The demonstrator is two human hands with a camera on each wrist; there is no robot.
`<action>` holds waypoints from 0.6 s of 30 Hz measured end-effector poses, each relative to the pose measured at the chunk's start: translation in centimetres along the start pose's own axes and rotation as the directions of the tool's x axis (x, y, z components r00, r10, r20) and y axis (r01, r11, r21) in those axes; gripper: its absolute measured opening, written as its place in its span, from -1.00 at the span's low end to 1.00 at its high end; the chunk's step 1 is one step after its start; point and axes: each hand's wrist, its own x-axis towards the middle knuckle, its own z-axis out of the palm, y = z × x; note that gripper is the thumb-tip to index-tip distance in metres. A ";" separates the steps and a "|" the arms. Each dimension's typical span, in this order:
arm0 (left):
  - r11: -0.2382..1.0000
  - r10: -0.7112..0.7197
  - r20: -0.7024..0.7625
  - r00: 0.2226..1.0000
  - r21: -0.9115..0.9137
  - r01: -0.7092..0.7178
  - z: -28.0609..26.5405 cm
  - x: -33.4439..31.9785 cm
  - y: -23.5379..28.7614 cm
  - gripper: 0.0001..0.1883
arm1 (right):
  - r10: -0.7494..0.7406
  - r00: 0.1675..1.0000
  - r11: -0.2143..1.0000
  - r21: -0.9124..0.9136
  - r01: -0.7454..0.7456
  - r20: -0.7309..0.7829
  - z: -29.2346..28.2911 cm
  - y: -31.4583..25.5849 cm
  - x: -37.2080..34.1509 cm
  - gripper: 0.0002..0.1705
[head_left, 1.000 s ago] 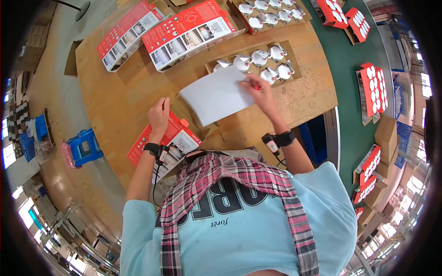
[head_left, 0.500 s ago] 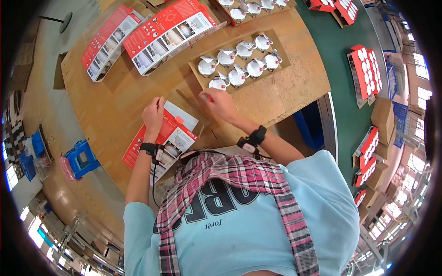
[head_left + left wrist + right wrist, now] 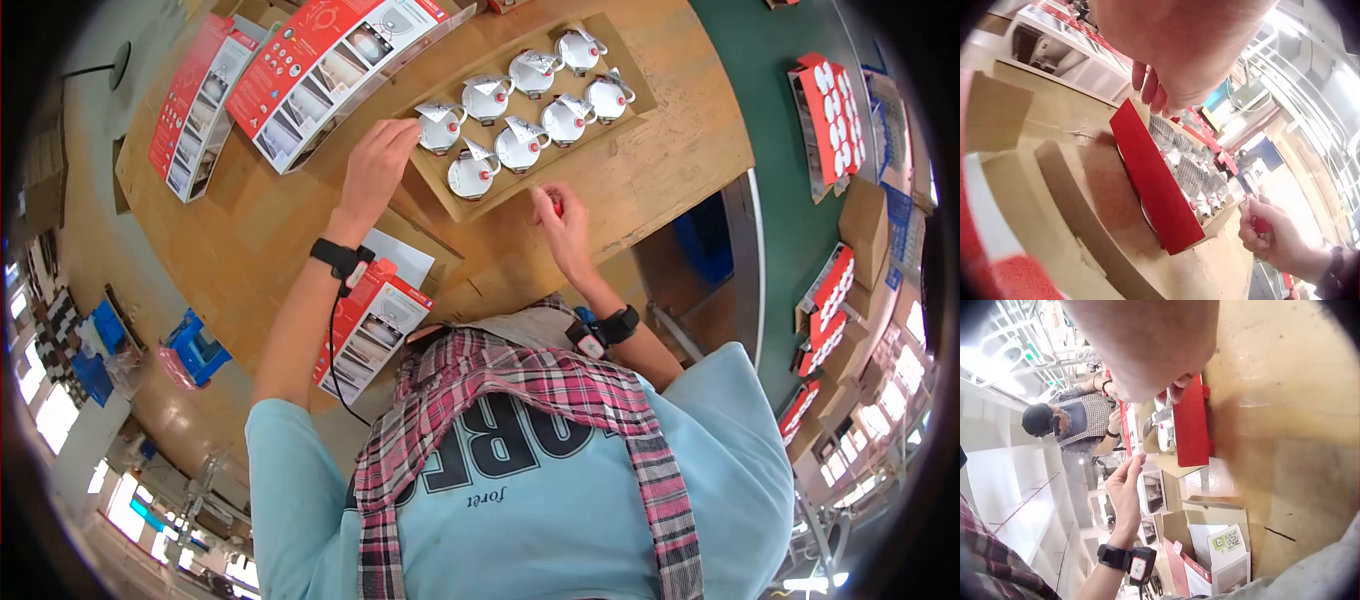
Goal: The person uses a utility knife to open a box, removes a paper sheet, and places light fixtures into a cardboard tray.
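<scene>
In the head view my left hand point(image 3: 375, 175) is stretched over the near left corner of a cardboard tray point(image 3: 465, 212), fingers fairly straight and fingertips beside one of its white round light fittings point(image 3: 440, 130). Several such fittings stand in rows in the tray, with paper tags and red bits. My right hand point(image 3: 566, 235) is curled around a small red object point(image 3: 558, 207) at the tray's near right side; its kind is mostly hidden by the fingers. An upright red and white carton point(image 3: 375, 325) stands open close to my body, a white sheet point(image 3: 1225, 542) with a printed code inside it.
Two larger red and white cartons point(image 3: 325, 75) stand at the back left of the wooden table point(image 3: 690, 130). On a green surface point(image 3: 735, 60) to the right is a red box of white round pieces point(image 3: 832, 120). Another person point(image 3: 1082, 419) works across from me.
The white sheet went from above the tray down into the near carton. My left hand has left that carton and reached forward to the tray. My right hand has moved away to the right.
</scene>
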 end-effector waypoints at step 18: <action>0.991 -0.040 0.225 0.974 -0.117 0.068 3.2 1.1 1.2 -0.85 | 0.029 0.941 0.986 0.164 0.029 -0.337 -1.2 0.3 5.1 -0.34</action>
